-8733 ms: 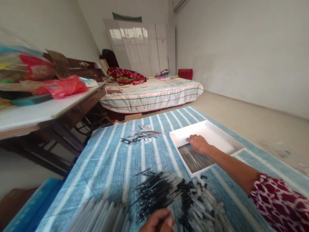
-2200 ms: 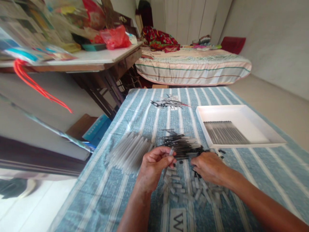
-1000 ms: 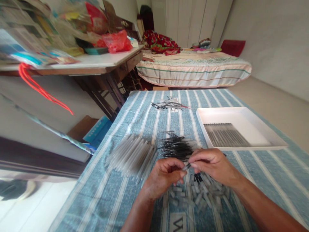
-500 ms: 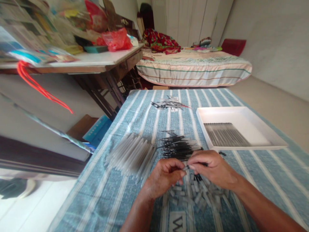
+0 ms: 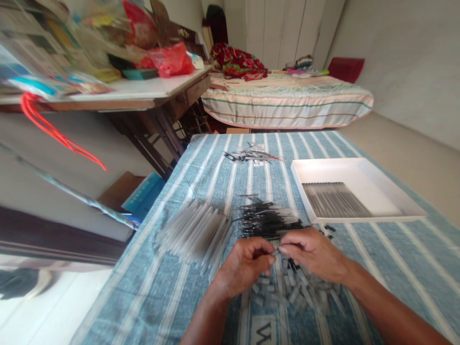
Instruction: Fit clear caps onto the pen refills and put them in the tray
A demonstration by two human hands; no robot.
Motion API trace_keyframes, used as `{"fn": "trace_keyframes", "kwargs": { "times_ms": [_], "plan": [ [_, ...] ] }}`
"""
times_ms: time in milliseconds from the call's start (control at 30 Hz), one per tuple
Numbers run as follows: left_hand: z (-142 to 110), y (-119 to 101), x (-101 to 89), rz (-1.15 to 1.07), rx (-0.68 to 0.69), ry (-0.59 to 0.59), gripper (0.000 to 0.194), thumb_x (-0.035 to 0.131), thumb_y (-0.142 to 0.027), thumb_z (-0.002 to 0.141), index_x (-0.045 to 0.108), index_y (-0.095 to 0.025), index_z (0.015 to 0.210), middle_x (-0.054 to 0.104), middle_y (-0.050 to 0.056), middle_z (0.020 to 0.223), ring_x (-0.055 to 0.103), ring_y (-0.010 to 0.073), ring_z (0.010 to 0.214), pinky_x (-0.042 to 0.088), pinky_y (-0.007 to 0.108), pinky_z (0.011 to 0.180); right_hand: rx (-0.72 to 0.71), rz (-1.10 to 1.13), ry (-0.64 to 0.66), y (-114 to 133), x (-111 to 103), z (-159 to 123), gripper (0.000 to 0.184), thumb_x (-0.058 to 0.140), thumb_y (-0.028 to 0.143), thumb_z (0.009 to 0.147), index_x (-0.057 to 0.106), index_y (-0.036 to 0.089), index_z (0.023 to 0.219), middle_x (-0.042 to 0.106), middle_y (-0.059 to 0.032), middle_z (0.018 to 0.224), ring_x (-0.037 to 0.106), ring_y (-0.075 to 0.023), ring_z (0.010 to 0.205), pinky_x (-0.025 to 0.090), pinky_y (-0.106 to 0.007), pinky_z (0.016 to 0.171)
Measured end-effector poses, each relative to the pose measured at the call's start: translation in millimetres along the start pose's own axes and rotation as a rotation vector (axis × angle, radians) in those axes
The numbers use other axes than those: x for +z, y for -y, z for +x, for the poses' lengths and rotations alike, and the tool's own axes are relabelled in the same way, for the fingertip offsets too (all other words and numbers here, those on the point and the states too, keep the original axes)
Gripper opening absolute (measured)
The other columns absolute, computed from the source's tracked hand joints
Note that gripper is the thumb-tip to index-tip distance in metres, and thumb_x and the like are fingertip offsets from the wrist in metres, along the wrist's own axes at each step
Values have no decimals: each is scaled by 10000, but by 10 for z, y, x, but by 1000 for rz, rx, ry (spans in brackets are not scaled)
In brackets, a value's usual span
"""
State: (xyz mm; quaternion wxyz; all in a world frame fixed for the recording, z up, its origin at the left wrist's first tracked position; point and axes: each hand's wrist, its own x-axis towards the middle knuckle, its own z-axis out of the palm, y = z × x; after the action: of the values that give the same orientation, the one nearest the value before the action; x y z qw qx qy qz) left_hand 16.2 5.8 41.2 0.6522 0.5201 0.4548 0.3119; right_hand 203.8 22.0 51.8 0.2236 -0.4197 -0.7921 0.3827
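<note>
My left hand [image 5: 244, 263] and my right hand [image 5: 316, 251] meet fingertip to fingertip over the near part of the table. Between them they pinch a small greyish pen part [image 5: 276, 251], mostly covered by the fingers. Under and in front of my hands lie loose translucent pen caps [image 5: 305, 292]. Just beyond the fingers is a heap of thin black pen refills [image 5: 262, 218]. To the left of my left hand lies a stack of frosted pen barrels [image 5: 196, 230]. Small black plugs [image 5: 328, 232] are scattered beyond my right hand.
A white tray [image 5: 395, 219] at the right holds a row of grey pens [image 5: 334, 199]. More thin dark pieces [image 5: 251, 155] lie at the table's far end. A cluttered side table [image 5: 143, 93] stands left; a bed [image 5: 287, 103] stands behind.
Both hands stay almost in place, fingertips still together. The dark piece seen in my right hand's grip earlier no longer shows there, and more black plugs lie beyond that hand.
</note>
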Motion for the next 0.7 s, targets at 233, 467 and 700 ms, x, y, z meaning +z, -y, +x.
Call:
{"fn": "trace_keyframes", "kwargs": {
  "times_ms": [233, 467, 700],
  "plan": [
    [-2, -17, 3, 0, -11, -17, 51, 636, -207, 692, 656, -160, 690, 548, -38, 520, 484, 84, 464, 355, 191, 462, 82, 110, -15, -59, 54, -12, 226, 490, 318, 840, 580, 150, 717, 488, 51, 526, 427, -76, 483, 320, -178, 459],
    [0, -26, 4, -12, -16, -14, 62, 649, -214, 683, 641, -153, 683, 530, -40, 529, 482, 84, 475, 352, 193, 466, 46, 29, -48, -39, 75, 5, 344, 449, 320, 862, 533, 148, 577, 457, 47, 480, 422, -72, 469, 315, -186, 478],
    [-6, -40, 25, -1, -9, 0, 54, 638, -203, 686, 649, -150, 685, 537, -40, 520, 474, 82, 465, 336, 193, 459, 98, 40, -51, -21, 87, 6, 326, 479, 326, 843, 538, 148, 576, 470, 46, 476, 427, -73, 461, 315, -184, 472]
  ]
}}
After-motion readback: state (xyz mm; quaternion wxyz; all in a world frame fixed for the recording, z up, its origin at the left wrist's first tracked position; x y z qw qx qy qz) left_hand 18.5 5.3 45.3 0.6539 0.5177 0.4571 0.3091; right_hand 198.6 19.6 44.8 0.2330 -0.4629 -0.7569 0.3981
